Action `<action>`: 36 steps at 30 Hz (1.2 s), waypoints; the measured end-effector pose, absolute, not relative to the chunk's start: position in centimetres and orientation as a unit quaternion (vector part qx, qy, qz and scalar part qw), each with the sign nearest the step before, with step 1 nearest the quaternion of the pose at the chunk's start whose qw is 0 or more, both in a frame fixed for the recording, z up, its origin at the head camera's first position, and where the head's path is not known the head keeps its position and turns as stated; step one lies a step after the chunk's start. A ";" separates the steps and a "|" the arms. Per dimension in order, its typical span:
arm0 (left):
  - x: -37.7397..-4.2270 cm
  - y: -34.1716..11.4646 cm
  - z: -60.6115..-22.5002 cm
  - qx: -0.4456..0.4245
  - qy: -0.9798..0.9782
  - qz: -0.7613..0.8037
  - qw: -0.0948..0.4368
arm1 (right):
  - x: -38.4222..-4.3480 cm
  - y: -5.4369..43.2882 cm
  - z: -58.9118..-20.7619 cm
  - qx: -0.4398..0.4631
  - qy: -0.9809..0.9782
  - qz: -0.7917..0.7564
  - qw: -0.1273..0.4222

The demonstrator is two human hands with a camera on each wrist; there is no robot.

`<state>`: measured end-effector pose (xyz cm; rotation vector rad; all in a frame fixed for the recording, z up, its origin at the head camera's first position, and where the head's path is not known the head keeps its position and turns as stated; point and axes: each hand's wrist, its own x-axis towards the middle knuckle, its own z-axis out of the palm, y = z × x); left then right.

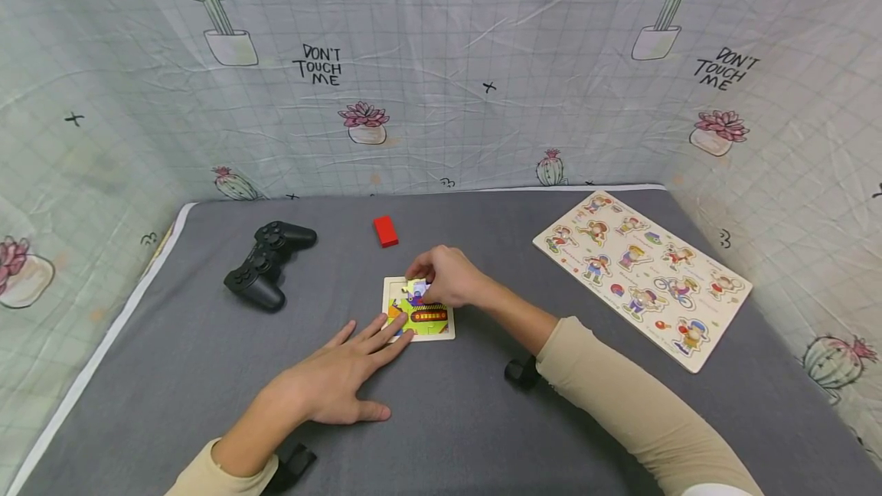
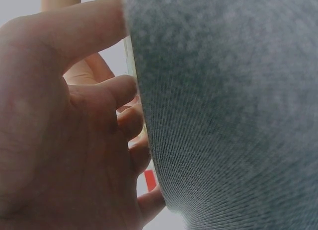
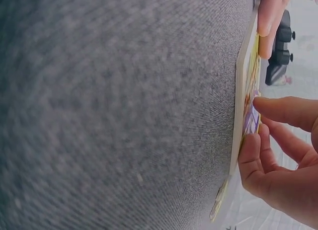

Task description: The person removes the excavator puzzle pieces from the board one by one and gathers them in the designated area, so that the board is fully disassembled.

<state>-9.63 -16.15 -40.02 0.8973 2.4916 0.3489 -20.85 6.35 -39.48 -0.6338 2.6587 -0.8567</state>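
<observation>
A small square wooden jigsaw puzzle (image 1: pixel 439 333) with a colourful tracked-vehicle picture lies flat on the grey cloth. My left hand (image 1: pixel 344 377) is spread, its fingertips resting on the puzzle's lower left part. Over the upper part, my right hand (image 1: pixel 451 278) pinches a puzzle piece (image 1: pixel 417 288) with white and purple on it. In the right wrist view, the thumb and bent fingers of the right hand (image 3: pixel 283 150) close around purple and white printing at the puzzle's surface. Those fingers hide some of the piece. The left wrist view shows the left palm (image 2: pixel 74 135) beside the cloth.
A red block (image 1: pixel 386 231) lies just beyond the puzzle. To the left is a black game controller (image 1: pixel 269 265). A large wooden picture board (image 1: pixel 644 278) lies at the right. Printed fabric walls (image 1: pixel 441 83) enclose the grey table cloth (image 1: pixel 441 435).
</observation>
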 end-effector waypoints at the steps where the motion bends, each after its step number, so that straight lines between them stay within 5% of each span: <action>1: -9.6 -16.2 -40.0 0.327 0.907 0.127 0.233 | -20.9 6.4 -39.5 -0.219 0.919 -0.297 0.138; 36: -9.6 -16.1 -39.8 0.322 0.907 0.129 0.240 | -21.3 6.1 -39.5 -0.213 0.914 -0.314 0.145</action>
